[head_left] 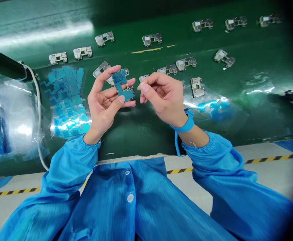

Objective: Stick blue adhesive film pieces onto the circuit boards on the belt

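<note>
A blue-green circuit board [123, 87] with a C-shaped outline is gripped at its edges by the fingers of my left hand [103, 98], raised above the green bench. Just to its right is my right hand [163, 95], thumb and forefinger pinched together; whatever lies between those fingertips, if anything, is too small to name. It wears a blue wrist strap [184, 123] with a coiled cord. Behind my left fingers, another board [101, 68] lies partly hidden. More boards, including a silvery one [167, 69], lie just beyond my right hand.
A sheet with many blue-green film pieces [67, 100] lies at left, beside a white cable [38, 100] and plastic bags [18, 117]. Several silvery boards [152, 39] are spread over the green bench [136, 134]. Clear plastic with blue film [213, 107] is at right.
</note>
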Available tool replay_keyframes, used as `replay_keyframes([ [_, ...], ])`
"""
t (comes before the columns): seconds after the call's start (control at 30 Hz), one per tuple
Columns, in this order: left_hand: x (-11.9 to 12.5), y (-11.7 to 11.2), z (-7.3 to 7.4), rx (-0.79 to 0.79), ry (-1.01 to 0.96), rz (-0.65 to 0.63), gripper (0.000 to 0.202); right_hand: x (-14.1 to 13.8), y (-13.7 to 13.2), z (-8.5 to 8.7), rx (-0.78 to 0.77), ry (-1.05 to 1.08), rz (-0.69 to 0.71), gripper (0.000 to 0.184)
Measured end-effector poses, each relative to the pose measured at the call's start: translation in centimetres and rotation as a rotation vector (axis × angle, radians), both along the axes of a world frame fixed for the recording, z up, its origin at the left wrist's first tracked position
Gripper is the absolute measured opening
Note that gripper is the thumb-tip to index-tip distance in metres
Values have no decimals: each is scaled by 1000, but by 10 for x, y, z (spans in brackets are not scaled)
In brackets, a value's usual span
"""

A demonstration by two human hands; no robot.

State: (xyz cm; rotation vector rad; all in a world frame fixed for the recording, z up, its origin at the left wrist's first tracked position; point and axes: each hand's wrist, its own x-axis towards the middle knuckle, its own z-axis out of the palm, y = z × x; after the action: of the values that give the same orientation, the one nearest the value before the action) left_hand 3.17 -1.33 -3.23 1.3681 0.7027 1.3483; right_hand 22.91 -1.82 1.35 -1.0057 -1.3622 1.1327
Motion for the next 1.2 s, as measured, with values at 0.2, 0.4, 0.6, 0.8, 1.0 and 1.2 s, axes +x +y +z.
replay_keyframes([
  [0.2, 1, -9, 11, -104, -3, -8, 88, -4, -1, -3, -11, 58, 63, 45],
  [0.4, 5, -8, 9, 2, 41, -83, 90, -9, -6, -10, -76, 94, 112, 46],
  [0.6, 3, -7, 5, -77, 1, -81, 79, -8, -4, -10, -32, 61, 110, 49],
  [0.8, 2, -10, 23, -208, 1, -43, 56, -6, -4, -8, -25, 23, 116, 50],
  [1.0, 5, -11, 31, -230, -50, -31, 41, -5, -5, -8, -20, 14, 136, 48],
  [1.2, 5, -15, 36, -299, 7, 31, 44, -5, -4, -10, -1, 18, 167, 39],
])
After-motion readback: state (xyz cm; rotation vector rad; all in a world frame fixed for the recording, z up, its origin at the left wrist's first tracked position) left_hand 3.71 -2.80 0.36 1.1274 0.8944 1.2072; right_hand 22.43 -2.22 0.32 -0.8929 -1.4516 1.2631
